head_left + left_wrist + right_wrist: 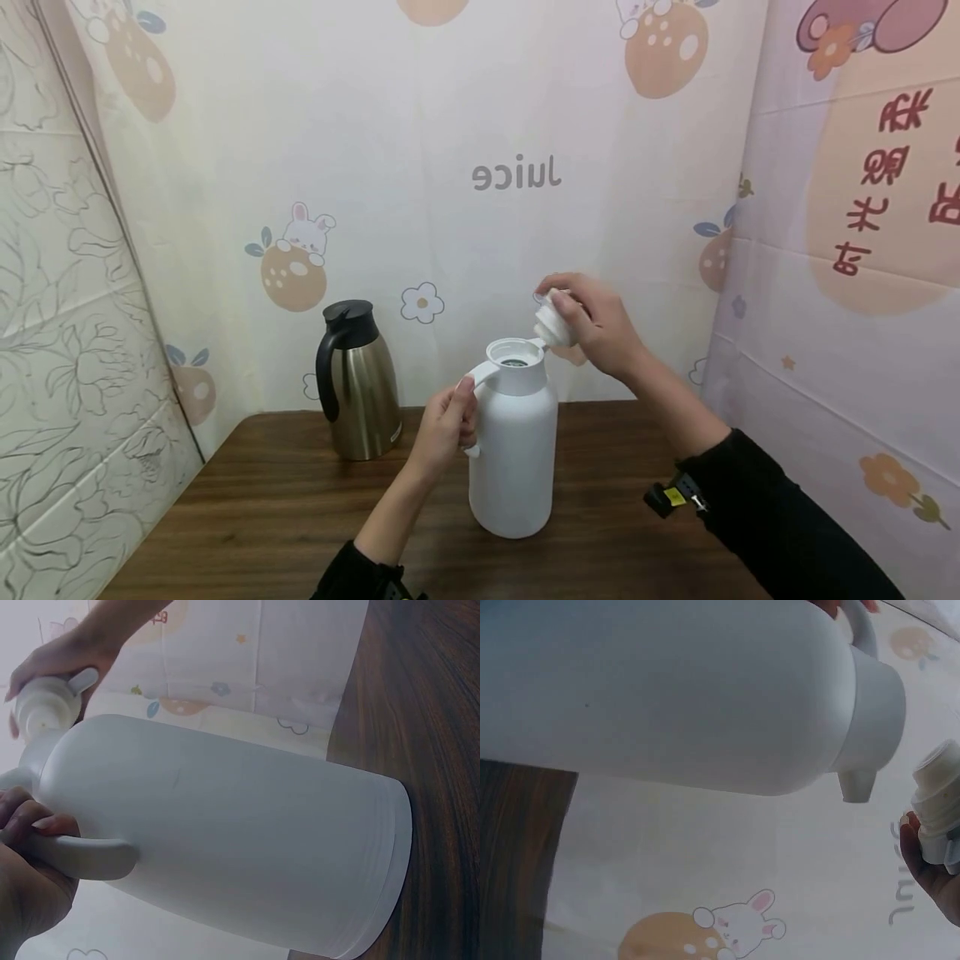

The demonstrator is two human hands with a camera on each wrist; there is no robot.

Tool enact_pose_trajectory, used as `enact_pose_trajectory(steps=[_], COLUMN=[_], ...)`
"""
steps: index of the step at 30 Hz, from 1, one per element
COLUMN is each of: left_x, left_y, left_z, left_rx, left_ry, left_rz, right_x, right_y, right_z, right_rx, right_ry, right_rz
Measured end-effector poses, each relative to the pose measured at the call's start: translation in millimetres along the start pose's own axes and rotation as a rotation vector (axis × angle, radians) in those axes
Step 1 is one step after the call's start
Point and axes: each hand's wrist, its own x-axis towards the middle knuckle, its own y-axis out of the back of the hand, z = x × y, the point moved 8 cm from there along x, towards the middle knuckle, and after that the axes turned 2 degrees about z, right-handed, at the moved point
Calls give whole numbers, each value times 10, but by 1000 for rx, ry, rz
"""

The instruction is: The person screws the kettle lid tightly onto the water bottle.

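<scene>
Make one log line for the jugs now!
left hand: grips handle of white jug | right hand: holds white lid, off jug | white jug: upright, mouth open | metallic jug: upright, black lid on

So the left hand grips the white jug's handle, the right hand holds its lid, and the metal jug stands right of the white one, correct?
Not quite: the metal jug stands left of the white jug, as the head view shows. The rest is right.
</scene>
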Motion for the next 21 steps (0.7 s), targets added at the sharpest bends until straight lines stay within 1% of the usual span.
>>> enact_pose_trajectory(steps=[3,8,13,17,21], left_x=[-12,-27,-39,-43,-39], left_y=[2,-5,-12,-11,-8], left_z=[14,39,55,57,60], left_rx=[-6,-10,-8,-10,-13], left_ry=[-3,-6,8,20,14], left_rz=[1,-11,-24,-33,-41], right_x=[55,97,110,122,129], right_y=[-126,-321,-511,-627,-706], right_z=[-110,-205,-296,-352,-362], right_rx=[-62,-151,-262,-269,-283], right_ry=[73,128,213,269,285], right_rz=[-62,-157,-252,-311,-352])
